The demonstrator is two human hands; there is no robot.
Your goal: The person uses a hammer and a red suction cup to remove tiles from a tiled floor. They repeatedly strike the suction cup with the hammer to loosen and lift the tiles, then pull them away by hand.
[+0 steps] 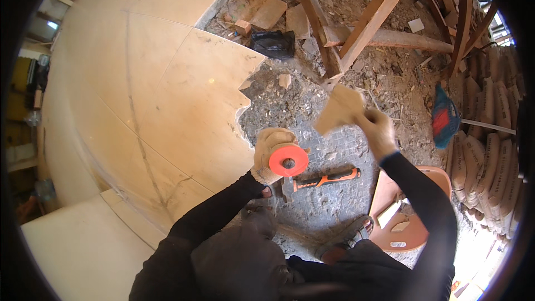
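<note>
My left hand (270, 150), in a pale glove, is closed around a chisel with a round red hand guard (295, 160); most of its shaft is hidden beneath the guard. Out to the right and slightly farther away, my right hand (379, 132) grips a broken piece of beige tile (339, 108), somewhat blurred. On the grey floor between my feet and hands lies a hammer (327, 179) with an orange and black handle, its head close to the chisel. Left of my left hand, large beige floor tiles (184, 95) end in a jagged broken edge.
An orange-brown basin (444, 180) holding tile shards stands by my right foot. Wooden props (370, 19) rise from rubble at the far right. Stacked bags (490, 173) line the right side, near a blue and red bundle (444, 116). A black plastic bag (272, 44) lies beyond the tiles.
</note>
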